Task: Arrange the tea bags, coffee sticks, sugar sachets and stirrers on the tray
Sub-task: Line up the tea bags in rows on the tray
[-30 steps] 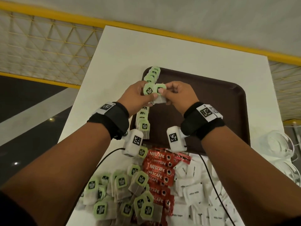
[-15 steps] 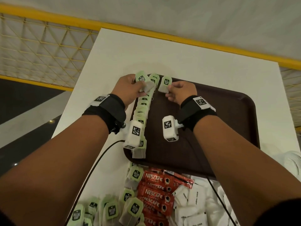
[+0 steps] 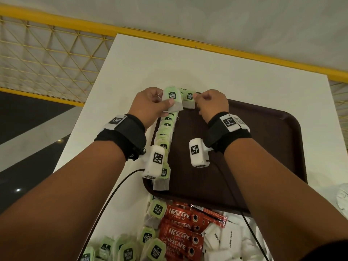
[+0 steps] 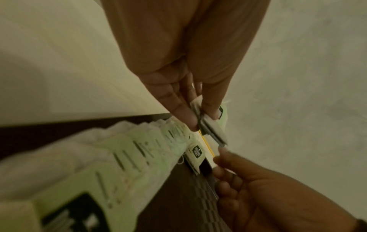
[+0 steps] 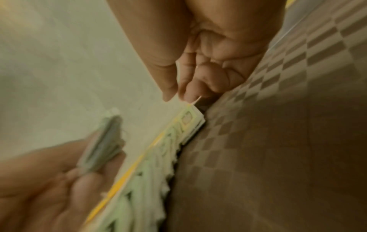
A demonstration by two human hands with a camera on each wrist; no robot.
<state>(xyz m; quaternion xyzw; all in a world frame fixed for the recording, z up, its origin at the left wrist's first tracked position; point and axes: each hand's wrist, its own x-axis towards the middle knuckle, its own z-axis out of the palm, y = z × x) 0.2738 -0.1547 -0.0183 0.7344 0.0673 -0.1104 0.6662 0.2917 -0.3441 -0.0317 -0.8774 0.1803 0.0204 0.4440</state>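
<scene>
A dark brown tray (image 3: 263, 147) lies on the white table. A row of green-tagged tea bags (image 3: 165, 136) runs along the tray's left edge. My left hand (image 3: 150, 104) pinches a small stack of tea bags (image 3: 172, 99) (image 4: 210, 125) above the far end of that row. My right hand (image 3: 209, 102) pinches one tea bag (image 3: 189, 99) by its tag at the tray's far left corner, where the bag (image 5: 190, 122) stands beside the row's end. Loose tea bags (image 3: 150, 249), red coffee sticks (image 3: 180, 230) and white sugar sachets (image 3: 226, 240) lie in front of the tray.
A yellow rail and mesh (image 3: 47, 59) border the table's far and left sides. Something glassy (image 3: 343, 198) shows at the right edge. Cables (image 3: 113, 194) trail from both wrist cameras across the near table. The tray's middle and right parts are bare.
Both hands moved from the tray's middle to its far left corner. They separated: the left keeps the stack, the right carries one tea bag down to the row's end.
</scene>
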